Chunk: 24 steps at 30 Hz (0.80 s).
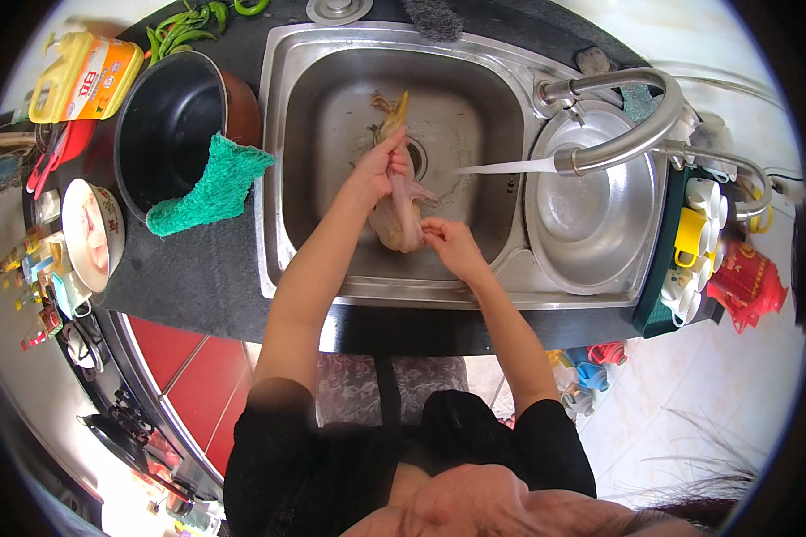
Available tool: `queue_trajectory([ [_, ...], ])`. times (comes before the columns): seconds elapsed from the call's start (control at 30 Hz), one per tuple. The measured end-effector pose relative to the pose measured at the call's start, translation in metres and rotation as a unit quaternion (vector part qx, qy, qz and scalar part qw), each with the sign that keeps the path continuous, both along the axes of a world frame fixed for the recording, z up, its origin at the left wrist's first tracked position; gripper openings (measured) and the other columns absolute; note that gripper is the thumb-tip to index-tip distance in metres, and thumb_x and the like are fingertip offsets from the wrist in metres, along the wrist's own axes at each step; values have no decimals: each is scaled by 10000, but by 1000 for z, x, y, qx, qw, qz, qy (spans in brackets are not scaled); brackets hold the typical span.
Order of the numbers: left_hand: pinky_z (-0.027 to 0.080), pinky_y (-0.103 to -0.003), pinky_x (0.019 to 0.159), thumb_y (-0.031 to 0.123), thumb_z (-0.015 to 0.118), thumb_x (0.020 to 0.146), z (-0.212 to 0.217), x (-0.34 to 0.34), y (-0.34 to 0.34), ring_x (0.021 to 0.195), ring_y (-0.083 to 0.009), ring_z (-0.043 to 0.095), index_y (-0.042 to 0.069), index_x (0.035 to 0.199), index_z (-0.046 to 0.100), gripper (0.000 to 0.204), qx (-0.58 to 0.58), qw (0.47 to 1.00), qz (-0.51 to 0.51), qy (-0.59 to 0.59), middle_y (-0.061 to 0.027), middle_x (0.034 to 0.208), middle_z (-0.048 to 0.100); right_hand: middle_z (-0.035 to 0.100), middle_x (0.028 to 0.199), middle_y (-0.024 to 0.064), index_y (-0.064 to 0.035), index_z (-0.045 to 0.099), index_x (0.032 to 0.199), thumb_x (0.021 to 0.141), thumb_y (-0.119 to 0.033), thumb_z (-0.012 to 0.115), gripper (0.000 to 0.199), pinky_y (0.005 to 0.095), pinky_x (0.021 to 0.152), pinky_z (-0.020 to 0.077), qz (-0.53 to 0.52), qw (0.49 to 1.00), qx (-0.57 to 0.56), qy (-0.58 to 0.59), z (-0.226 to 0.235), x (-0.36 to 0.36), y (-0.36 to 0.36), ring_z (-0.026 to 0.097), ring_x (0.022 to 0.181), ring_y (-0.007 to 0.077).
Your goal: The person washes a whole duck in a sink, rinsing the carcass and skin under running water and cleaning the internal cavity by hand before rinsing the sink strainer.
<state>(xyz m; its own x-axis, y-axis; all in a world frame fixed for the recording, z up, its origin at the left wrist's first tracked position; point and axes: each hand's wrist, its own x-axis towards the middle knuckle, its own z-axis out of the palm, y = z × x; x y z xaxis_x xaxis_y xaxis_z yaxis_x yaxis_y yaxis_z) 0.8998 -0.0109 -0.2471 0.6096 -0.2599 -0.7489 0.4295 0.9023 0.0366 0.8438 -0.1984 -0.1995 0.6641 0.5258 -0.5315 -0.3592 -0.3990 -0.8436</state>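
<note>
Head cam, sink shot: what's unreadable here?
- Head view: the middle of the plucked bird is covered by the left hand.
- Right hand: fingertips curl against the bird, so its grip can't be judged.
- Sink drain: mostly hidden behind bird and hand.
- Left rim: small items by the bowl are too small and bent.
- Green peppers: cut by the top edge.

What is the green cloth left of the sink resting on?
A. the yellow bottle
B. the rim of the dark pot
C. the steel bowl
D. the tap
B: the green cloth drapes over the rim of the dark pot and down onto the counter, apart from the sink.
</note>
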Motion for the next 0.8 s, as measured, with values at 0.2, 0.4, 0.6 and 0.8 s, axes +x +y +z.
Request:
queue_trajectory([
  [0.2,325,-145,384,326,610,758,5,-7,5,454,-43,403,63,804,485,295,-23,997,-47,-51,25,548,428,596,670,65,-17,574,895,747,-71,568,158,242,606,446,-3,983,-110,-145,13,21,-1,565,652,109],
  [0.4,328,-152,398,394,564,775,28,1,-18,474,-46,402,52,862,489,360,35,997,-52,-44,9,583,422,562,790,18,-8,549,947,782,-117,570,199,203,567,409,-325,923,152,141,-16,52,-11,481,595,94],
  [0.6,273,-150,371,465,542,763,20,-7,4,429,-32,349,59,810,485,413,-6,991,-68,-114,35,541,388,577,804,46,-14,556,963,746,-75,576,226,230,627,427,1,999,31,18,5,43,-17,517,675,113],
  [0.8,223,-148,337,516,514,758,28,-20,19,351,-18,267,72,774,473,446,3,986,-66,-154,72,461,307,564,694,15,-5,546,809,738,-72,574,101,236,583,410,52,995,-37,-82,6,26,-6,507,647,94],
])
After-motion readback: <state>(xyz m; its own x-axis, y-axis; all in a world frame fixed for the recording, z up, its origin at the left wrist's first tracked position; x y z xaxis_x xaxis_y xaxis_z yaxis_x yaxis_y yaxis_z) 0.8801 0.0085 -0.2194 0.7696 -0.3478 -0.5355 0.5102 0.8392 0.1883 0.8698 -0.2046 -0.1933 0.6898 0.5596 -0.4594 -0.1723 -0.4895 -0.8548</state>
